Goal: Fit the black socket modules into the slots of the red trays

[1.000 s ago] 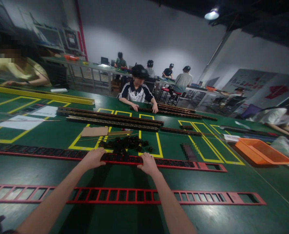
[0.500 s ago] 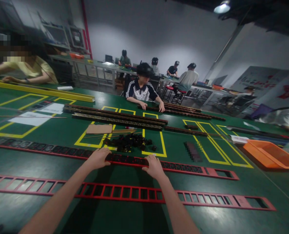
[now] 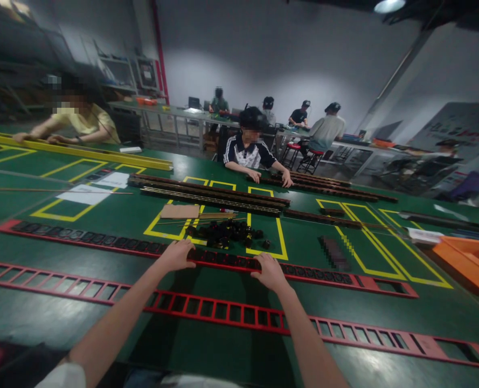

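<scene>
A long red frame [image 3: 227, 264] stretches across the table in front of me, its row of openings filled with black square pieces. My left hand [image 3: 177, 256] is closed on it left of its middle, thumb on the near edge and fingers over the top. Farther right, my right hand [image 3: 269, 271] grips the same frame in a similar way. Just beyond lies a heap of small black parts [image 3: 227, 233]. Nearer to me, under my forearms, is a second red frame [image 3: 425, 345] with open slots.
Bundles of dark long strips [image 3: 210, 195] lie past the heap, beside a piece of cardboard [image 3: 180, 211]. An orange bin [image 3: 467, 258] stands at right. A co-worker [image 3: 249, 148] sits opposite; another person [image 3: 88, 121] handles a yellow bar [image 3: 81, 152] at left.
My view has shifted, so the scene sits farther right and the filled frame's left end shows. Both hands stay on that frame. The person at left has both hands at the yellow bar.
</scene>
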Tool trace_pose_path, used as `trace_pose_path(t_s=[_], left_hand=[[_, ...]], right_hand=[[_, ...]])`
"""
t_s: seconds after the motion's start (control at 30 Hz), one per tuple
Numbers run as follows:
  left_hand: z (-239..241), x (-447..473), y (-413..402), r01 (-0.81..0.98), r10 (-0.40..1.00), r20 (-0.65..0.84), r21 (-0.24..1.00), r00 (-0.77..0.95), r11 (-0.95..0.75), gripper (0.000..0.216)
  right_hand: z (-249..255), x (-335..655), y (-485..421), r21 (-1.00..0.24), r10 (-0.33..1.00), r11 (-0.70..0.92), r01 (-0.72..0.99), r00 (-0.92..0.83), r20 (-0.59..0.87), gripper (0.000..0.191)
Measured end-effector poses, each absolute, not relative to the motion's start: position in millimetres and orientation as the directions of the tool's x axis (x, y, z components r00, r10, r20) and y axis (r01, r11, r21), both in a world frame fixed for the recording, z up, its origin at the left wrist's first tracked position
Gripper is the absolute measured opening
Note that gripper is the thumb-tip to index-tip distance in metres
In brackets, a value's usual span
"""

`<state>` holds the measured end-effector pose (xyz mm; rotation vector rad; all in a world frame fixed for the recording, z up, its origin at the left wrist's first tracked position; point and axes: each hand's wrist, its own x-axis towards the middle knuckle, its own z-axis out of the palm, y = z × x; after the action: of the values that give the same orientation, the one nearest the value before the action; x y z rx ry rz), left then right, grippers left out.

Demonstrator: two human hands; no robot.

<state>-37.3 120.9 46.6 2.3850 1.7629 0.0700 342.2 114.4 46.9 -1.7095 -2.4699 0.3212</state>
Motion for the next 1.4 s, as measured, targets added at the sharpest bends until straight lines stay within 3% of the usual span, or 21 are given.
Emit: trace_pose_path(t_s=[0.17, 0.33, 0.47, 0.6, 0.83, 1.4], left_hand=[[50, -17, 111, 0.952, 0.966, -0.03, 0.179, 0.257, -0.248, 0.047], [50, 2, 58, 0.918, 0.955, 0.146, 0.27, 0.259, -0.291, 0.044], [39, 4, 1, 0.87, 0.926, 0.017, 0.338, 0.376, -0.359, 0.055], [25, -8, -28, 0.905, 0.942, -0.081, 0.315, 0.326, -0.286, 0.065], [16, -14, -18, 0.907, 0.933, -0.119, 0.303, 0.339, -0.292, 0.052], [19, -9, 38, 0.894, 0.936, 0.043, 0.286, 0.349, -0.346, 0.044]], right_hand=[[54, 346, 113, -0.229, 0.946, 0.313, 0.922, -0.325, -0.015, 0.049], [54, 327, 68, -0.212, 0.957, 0.289, 0.934, -0.278, 0.077, 0.054], [41, 317, 2, -0.296, 0.949, 0.302, 0.906, -0.315, 0.003, 0.057], [29, 318, -42, -0.323, 0.965, 0.228, 0.918, -0.258, -0.052, 0.067], [38, 322, -26, -0.354, 0.955, 0.243, 0.903, -0.287, -0.076, 0.051], [39, 326, 37, -0.378, 0.953, 0.287, 0.88, -0.302, 0.019, 0.054]])
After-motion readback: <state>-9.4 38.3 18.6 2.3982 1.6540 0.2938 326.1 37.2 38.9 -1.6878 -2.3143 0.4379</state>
